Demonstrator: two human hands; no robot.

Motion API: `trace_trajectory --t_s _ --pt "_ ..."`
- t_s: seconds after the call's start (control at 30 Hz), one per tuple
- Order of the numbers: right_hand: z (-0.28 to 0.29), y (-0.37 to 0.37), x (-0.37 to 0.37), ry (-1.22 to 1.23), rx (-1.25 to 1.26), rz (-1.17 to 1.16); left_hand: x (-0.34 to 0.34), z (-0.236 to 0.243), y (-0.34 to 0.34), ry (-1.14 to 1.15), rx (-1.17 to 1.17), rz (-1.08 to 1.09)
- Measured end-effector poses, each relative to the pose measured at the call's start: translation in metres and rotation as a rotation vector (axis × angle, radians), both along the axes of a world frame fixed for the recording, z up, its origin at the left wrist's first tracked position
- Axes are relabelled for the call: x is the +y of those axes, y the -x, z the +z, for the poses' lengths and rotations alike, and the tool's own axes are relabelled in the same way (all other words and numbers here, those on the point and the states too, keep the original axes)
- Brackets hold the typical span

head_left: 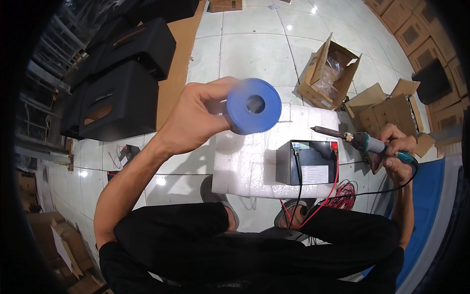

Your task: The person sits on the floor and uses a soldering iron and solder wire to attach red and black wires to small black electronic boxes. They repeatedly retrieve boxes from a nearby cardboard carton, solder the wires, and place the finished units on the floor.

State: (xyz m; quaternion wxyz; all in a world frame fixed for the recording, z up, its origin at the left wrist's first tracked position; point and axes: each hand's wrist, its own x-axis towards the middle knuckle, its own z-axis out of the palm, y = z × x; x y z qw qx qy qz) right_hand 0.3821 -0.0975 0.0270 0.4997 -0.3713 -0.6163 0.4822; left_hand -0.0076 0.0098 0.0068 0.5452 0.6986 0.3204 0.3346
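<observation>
Head view. Left hand (196, 117) raised above floor, fingers clamped on blue spool (253, 106), hollow core facing camera; spool slightly blurred. Right hand (397, 156) at right, fingers closed round teal-handled soldering iron (362, 141), metal tip pointing left over white foam slab (254, 157). Black battery (307, 161) on slab, just below tip; black and red wires (313, 201) trail from battery toward person's legs. Open cardboard box (329, 73) on tiled floor (249, 54) beyond slab. Black cases (122, 83) at left.
</observation>
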Motion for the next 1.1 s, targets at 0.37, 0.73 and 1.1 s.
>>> trace_trajectory --t_s 0.37,0.73,1.1 --pt "0.003 0.003 0.001 0.038 -0.187 0.078 0.001 0.0 -0.001 0.107 -0.007 0.099" --pt "-0.007 -0.01 0.003 -0.108 -0.038 -0.009 0.002 -0.005 -0.002 0.243 -0.042 0.166" --pt "-0.008 -0.059 -0.002 -0.288 -0.574 -0.716 0.031 -0.059 0.03 0.734 -0.3 0.497"
